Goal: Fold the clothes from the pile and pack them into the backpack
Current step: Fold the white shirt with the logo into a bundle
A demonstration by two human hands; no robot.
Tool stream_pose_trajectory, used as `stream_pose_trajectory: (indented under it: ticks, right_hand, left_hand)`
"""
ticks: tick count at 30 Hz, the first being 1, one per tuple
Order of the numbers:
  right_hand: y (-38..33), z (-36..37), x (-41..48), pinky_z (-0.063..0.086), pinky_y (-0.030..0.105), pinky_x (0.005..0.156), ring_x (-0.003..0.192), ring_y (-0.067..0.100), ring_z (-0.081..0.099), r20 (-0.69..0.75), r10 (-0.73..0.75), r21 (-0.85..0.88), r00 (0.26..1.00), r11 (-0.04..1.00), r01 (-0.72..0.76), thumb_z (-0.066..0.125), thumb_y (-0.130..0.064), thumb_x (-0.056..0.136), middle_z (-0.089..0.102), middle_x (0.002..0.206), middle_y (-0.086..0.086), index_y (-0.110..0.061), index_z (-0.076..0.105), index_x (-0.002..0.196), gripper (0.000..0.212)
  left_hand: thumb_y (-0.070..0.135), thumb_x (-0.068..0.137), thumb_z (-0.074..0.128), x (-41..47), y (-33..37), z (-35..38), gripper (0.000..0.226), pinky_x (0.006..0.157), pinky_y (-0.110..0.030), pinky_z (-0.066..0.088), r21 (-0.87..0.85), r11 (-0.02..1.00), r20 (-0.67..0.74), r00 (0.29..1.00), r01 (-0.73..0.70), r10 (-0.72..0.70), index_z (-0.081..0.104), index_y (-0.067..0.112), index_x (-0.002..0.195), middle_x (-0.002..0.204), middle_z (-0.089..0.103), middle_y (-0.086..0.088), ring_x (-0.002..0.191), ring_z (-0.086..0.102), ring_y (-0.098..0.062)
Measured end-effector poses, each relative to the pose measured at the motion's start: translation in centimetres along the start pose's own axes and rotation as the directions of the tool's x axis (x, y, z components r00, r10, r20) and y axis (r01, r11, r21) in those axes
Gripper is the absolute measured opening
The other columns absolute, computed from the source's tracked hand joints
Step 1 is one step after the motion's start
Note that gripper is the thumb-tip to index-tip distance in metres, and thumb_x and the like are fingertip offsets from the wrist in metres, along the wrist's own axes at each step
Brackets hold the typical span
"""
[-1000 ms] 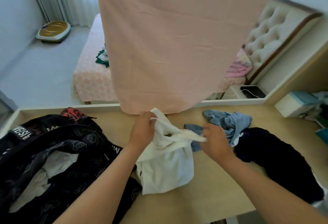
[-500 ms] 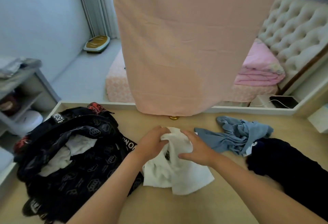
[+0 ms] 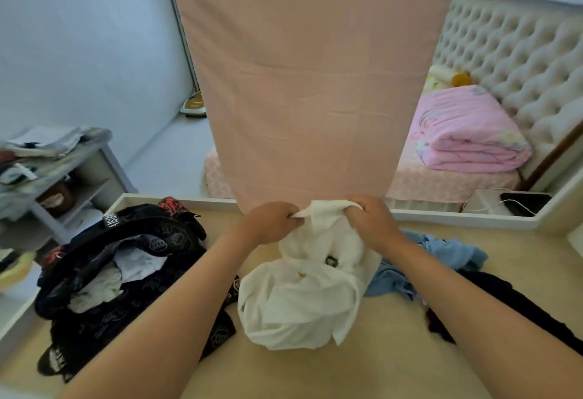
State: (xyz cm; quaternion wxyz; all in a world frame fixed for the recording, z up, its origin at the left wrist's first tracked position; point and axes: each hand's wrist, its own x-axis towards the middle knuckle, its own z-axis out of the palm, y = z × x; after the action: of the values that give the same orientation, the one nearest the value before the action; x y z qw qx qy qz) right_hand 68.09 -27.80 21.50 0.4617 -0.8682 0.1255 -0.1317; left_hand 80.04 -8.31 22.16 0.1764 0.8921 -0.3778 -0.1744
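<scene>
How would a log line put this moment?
white garment: bunched | left hand: grips its top | right hand: grips its top | backpack: open

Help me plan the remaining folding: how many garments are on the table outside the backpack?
3: a white garment held by the left hand and right hand, centre; a light blue garment just right of it; a black garment far right. Others may hide beneath.

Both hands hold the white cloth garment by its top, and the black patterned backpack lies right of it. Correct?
No: the head view shows the black patterned backpack left of the white cloth garment. The left hand and right hand do hold its top.
</scene>
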Motion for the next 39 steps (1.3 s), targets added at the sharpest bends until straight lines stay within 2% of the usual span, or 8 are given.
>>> stream_pose_trajectory:
  ticks: [3, 7, 12, 19, 26, 31, 36, 39]
  right_hand:
    - [1.1, -2.6, 0.8, 0.035, 0.033, 0.059, 0.067, 0.025, 0.053, -0.011, 0.076, -0.249, 0.997, 0.965, -0.077, 0.049, -0.026, 0.086, 0.056, 0.071, 0.004, -0.012, 0.056, 0.075, 0.019]
    - [0.3, -2.7, 1.8, 0.051, 0.027, 0.084, 0.100, 0.006, 0.063, 0.171, 0.003, -0.023, 0.985, 1.000, 0.001, 0.067, -0.031, 0.078, 0.065, 0.111, -0.014, -0.035, 0.060, 0.121, 0.044]
    - [-0.8, -2.2, 4.5, 0.046, 0.033, 0.078, 0.088, 0.015, 0.061, 0.105, 0.001, -0.024, 0.994, 1.000, 0.001, 0.058, -0.019, 0.096, 0.066, 0.095, -0.007, -0.030, 0.065, 0.095, 0.013]
    - [-5.1, -3.8, 8.2, 0.040, 0.032, 0.074, 0.080, 0.015, 0.054, 0.040, -0.051, 0.069, 0.998, 0.996, 0.048, 0.049, -0.003, 0.096, 0.058, 0.085, -0.003, -0.024, 0.057, 0.086, 0.025]
    - [-6.1, -8.7, 11.5, 0.040, 0.031, 0.070, 0.086, 0.018, 0.058, -0.161, -0.105, -0.243, 0.981, 0.968, 0.064, 0.053, -0.017, 0.096, 0.063, 0.090, -0.004, -0.023, 0.059, 0.088, 0.012]
    - [-6.3, -10.1, 11.2, 0.038, 0.031, 0.068, 0.078, 0.017, 0.056, -0.318, -0.051, -0.126, 0.947, 0.992, 0.012, 0.054, -0.020, 0.097, 0.065, 0.085, -0.003, -0.018, 0.069, 0.092, 0.016]
    - [-7.6, -10.8, 10.4, 0.037, 0.032, 0.061, 0.069, 0.018, 0.052, -0.375, -0.038, -0.052, 0.926, 0.998, 0.020, 0.058, -0.026, 0.096, 0.060, 0.072, -0.002, -0.011, 0.066, 0.081, 0.023]
    - [-9.3, -10.6, 9.3, 0.034, 0.033, 0.059, 0.065, 0.018, 0.047, -0.340, -0.048, -0.045, 0.939, 0.998, 0.035, 0.057, -0.033, 0.096, 0.055, 0.069, 0.002, -0.001, 0.059, 0.076, 0.038]
  left_hand:
    - [0.040, 0.102, 0.039, 1.1, 1.9, -1.8, 0.032, 0.083, -0.035, 0.034, 0.180, 0.983, -0.127, 0.989, -0.047, 0.070, 0.045, 0.027, 0.074, 0.074, 0.056, 0.008, 0.074, 0.052, -0.018]
    - [0.031, 0.102, 0.043, 2.7, 4.1, -2.1, 0.027, 0.063, -0.030, 0.032, 0.050, 0.982, -0.072, 0.980, -0.184, 0.187, 0.045, 0.031, 0.076, 0.073, 0.050, 0.014, 0.074, 0.049, -0.016]
    - [0.041, 0.092, 0.062, 4.3, 3.6, -2.4, 0.016, 0.057, -0.020, 0.033, -0.100, 0.960, -0.149, 0.957, -0.263, 0.247, 0.053, 0.032, 0.084, 0.074, 0.054, 0.013, 0.068, 0.050, -0.005]
    - [0.033, 0.084, 0.071, 6.1, -1.5, -1.0, 0.019, 0.071, -0.024, 0.042, -0.024, 0.998, 0.221, 0.974, -0.054, 0.058, 0.064, 0.020, 0.096, 0.093, 0.062, 0.007, 0.088, 0.060, -0.016]
    - [0.029, 0.104, 0.038, 6.3, -2.3, -7.3, 0.033, 0.072, -0.031, 0.039, -0.376, 0.927, -0.273, 0.955, 0.004, -0.114, 0.061, 0.009, 0.092, 0.096, 0.064, -0.008, 0.091, 0.058, -0.026]
    - [0.051, 0.091, 0.059, 3.9, 1.0, -14.4, 0.038, 0.068, -0.032, 0.041, -0.162, 0.987, -0.248, 0.968, -0.018, -0.024, 0.047, 0.019, 0.107, 0.098, 0.057, 0.002, 0.088, 0.055, -0.019]
    - [0.016, 0.089, 0.062, 0.7, 1.3, -19.5, 0.036, 0.075, -0.032, 0.044, 0.074, 0.997, -0.121, 0.992, 0.035, -0.026, 0.045, 0.024, 0.119, 0.114, 0.054, -0.002, 0.099, 0.054, -0.022]
    - [0.023, 0.097, 0.054, -1.3, 1.8, -21.3, 0.009, 0.076, -0.033, 0.041, 0.137, 0.990, -0.308, 0.951, 0.034, 0.010, 0.058, 0.018, 0.104, 0.104, 0.060, -0.002, 0.101, 0.057, -0.025]
